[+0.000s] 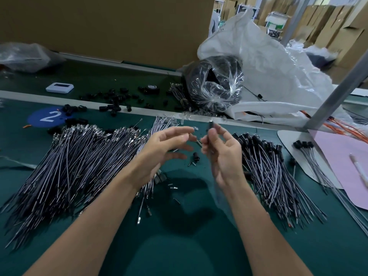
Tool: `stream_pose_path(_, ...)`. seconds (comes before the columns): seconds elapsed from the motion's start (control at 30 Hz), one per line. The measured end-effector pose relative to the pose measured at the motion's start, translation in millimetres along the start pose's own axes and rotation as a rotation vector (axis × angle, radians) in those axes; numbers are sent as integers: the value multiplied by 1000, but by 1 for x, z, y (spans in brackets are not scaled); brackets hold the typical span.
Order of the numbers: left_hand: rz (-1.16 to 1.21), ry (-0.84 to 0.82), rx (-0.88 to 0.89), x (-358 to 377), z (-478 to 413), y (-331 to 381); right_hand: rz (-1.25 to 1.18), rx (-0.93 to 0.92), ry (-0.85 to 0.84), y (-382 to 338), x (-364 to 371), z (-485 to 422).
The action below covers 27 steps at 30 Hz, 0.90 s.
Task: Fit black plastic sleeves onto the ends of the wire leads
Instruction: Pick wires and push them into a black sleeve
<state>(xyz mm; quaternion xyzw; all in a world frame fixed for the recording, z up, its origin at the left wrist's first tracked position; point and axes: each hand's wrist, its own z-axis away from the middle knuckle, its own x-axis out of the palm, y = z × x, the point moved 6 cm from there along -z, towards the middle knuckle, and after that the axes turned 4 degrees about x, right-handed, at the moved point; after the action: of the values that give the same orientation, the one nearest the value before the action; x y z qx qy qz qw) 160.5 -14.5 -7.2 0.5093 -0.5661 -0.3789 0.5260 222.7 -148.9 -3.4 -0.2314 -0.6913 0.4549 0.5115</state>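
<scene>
Hands raised over the green tabletop, with one sleeve pinched, in front of the clear bag

The right hand pinches a black sleeve upright between thumb and fingertips, on the near side of the clear bag of black parts. A thin wire end shows just below the sleeve, pointing toward the left hand, whose fingers are spread and relaxed, gripping nothing I can make out. Blur hides whether the wire sits inside the sleeve. A broad pile of bare leads lies near-left of the bag, and a fan of sleeved leads near-right of it. Loose sleeves are scattered left of the bag.
</scene>
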Motion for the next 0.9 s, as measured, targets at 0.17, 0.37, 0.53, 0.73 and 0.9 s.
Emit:
stream_pose_path(0.17, 24, 131, 45, -2, -1, -3, 424, -103, -125, 9, 17, 8)
stream_pose_path(0.37, 80, 259, 125, -11, 0, 1, 607, -103, -142, 11, 18, 8)
stream_pose_path(0.53, 89, 332, 181, -17, 1, 6, 679, -56, -142, 16, 19, 9)
stream_pose_path(0.73, 26, 268, 136, -8, 1, 1, 627, -80, -107, 13, 19, 10)
stream_pose_path(0.9, 70, 311, 153, -8, 3, 4, 627, -87, -105, 16, 20, 10)
